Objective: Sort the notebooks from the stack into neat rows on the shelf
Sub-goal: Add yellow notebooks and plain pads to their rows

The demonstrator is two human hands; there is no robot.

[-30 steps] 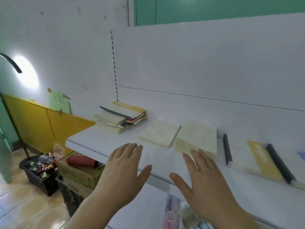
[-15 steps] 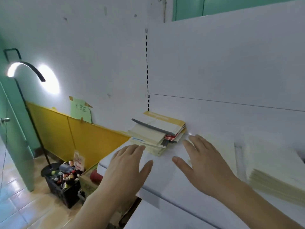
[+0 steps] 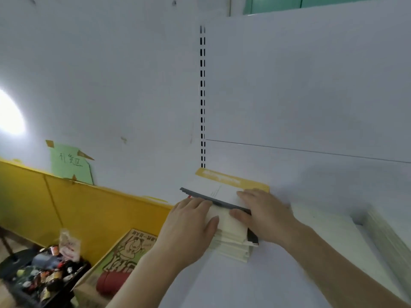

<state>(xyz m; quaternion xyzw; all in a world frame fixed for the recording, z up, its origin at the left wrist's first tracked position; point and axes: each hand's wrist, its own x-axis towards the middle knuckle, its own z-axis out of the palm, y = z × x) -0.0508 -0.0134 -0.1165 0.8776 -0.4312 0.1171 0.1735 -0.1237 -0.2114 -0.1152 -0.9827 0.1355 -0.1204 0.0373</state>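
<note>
A loose stack of notebooks [image 3: 231, 238] lies at the left end of the white shelf [image 3: 278, 276]. On top is a white notebook with a yellow band and a black spine [image 3: 222, 187]; cream notebooks lie under it. My left hand [image 3: 189, 223] rests flat on the cream part of the stack, fingers reaching the black spine. My right hand [image 3: 264, 214] lies on the white cover, its thumb against the spine. A sorted pile of cream notebooks [image 3: 387, 236] shows blurred at the right edge.
The shelf's white back panel with a slotted upright [image 3: 202, 96] rises right behind the stack. Below left stand a cardboard box [image 3: 124, 247] holding a red roll, a black basket of small items [image 3: 44, 276] and a yellow wall panel [image 3: 66, 207].
My view swung left from the sorted notebooks to the stack. Both hands moved forward from above the shelf's front edge and came down on the stack.
</note>
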